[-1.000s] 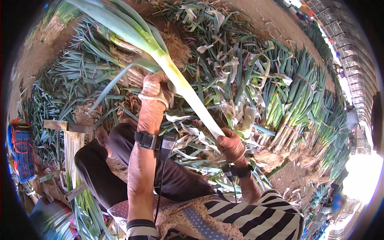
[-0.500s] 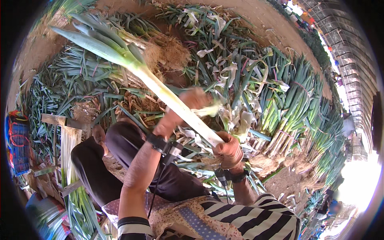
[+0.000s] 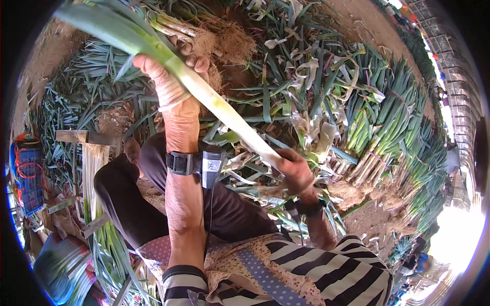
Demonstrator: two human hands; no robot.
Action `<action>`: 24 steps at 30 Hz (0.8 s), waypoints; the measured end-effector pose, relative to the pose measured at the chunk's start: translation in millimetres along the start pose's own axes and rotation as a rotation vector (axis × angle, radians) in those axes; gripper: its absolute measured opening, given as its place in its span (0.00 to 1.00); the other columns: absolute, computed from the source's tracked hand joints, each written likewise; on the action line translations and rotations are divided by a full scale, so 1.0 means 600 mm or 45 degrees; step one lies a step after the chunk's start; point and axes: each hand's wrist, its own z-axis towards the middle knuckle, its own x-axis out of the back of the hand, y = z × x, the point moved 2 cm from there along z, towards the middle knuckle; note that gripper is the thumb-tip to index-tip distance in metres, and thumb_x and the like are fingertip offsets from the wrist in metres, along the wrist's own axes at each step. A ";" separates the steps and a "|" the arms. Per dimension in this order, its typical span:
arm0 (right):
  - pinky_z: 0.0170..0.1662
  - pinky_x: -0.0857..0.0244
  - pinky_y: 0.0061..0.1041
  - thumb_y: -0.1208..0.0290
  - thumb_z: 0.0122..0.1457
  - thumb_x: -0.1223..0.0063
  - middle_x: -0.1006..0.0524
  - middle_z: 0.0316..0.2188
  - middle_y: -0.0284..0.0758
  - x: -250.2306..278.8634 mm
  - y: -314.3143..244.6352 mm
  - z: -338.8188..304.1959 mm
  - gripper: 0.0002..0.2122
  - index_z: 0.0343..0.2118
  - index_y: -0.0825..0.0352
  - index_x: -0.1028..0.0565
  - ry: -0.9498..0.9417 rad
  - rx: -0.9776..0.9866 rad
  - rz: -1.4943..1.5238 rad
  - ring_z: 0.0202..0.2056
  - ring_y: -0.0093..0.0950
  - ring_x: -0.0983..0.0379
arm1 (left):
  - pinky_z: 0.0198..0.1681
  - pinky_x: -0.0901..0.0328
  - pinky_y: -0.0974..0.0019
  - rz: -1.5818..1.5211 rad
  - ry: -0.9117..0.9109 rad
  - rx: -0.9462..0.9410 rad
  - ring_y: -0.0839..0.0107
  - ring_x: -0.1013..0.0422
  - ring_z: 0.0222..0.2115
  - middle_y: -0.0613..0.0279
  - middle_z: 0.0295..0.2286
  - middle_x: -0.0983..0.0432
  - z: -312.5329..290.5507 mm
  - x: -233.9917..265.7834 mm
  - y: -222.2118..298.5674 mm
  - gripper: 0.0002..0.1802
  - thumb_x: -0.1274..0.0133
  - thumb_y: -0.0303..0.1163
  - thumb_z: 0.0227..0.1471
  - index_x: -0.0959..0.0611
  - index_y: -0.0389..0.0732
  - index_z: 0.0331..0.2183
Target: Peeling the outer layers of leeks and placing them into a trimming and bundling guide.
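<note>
A thick leek [image 3: 214,102] slants across the middle, its broad green leaves at the upper left and its white end at the lower right. My left hand [image 3: 171,84] is closed round it where the green turns to white, the thumb at the left and the fingertips showing past the stalk. At the white base, my right hand [image 3: 296,171] grips the end; it is a little blurred, and its fingers partly hide the tip. Beneath the stalk lie loose peeled leaves [image 3: 316,135], pale and limp.
Tied leek bundles [image 3: 383,130] lie at the right, roots toward me. More rooted leeks [image 3: 232,43] lie at the top. At the left, a wooden frame [image 3: 84,136] holds white-stalked leeks [image 3: 94,171] beside a blue crate [image 3: 28,176]. My bent knees [image 3: 122,186] are below.
My left hand has moved from near the middle of the leek up to the base of its leaves and grips there. My right hand has stayed at the white end.
</note>
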 end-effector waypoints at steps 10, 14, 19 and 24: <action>0.38 0.29 0.24 0.64 0.32 0.27 0.26 0.35 0.37 -0.204 -0.158 0.059 0.40 0.51 0.70 0.34 0.200 1.260 -1.421 0.34 0.25 0.27 | 0.24 0.30 0.67 0.361 0.168 -0.119 0.72 0.33 0.21 0.65 0.26 0.34 -0.025 -0.023 -0.026 0.19 0.40 0.34 0.44 0.30 0.42 0.37; 0.42 0.31 0.24 0.66 0.32 0.26 0.28 0.38 0.39 -0.223 -0.162 0.112 0.41 0.53 0.72 0.35 0.061 1.101 -1.369 0.37 0.27 0.29 | 0.24 0.31 0.68 0.309 0.107 -0.055 0.73 0.33 0.22 0.65 0.26 0.34 -0.019 -0.017 -0.042 0.19 0.41 0.32 0.46 0.31 0.40 0.38; 0.45 0.33 0.28 0.62 0.32 0.28 0.27 0.40 0.44 -0.231 -0.169 0.111 0.37 0.49 0.69 0.31 0.030 0.976 -1.261 0.39 0.34 0.27 | 0.30 0.32 0.67 0.360 0.103 -0.061 0.71 0.32 0.25 0.65 0.25 0.31 -0.014 -0.009 -0.044 0.19 0.39 0.40 0.45 0.27 0.40 0.35; 0.42 0.34 0.24 0.66 0.34 0.29 0.27 0.36 0.38 -0.230 -0.172 0.101 0.33 0.48 0.69 0.30 -0.004 1.006 -1.180 0.36 0.27 0.29 | 0.25 0.36 0.72 0.279 0.147 -0.030 0.76 0.34 0.22 0.68 0.25 0.33 -0.016 -0.008 -0.051 0.18 0.41 0.33 0.46 0.28 0.42 0.39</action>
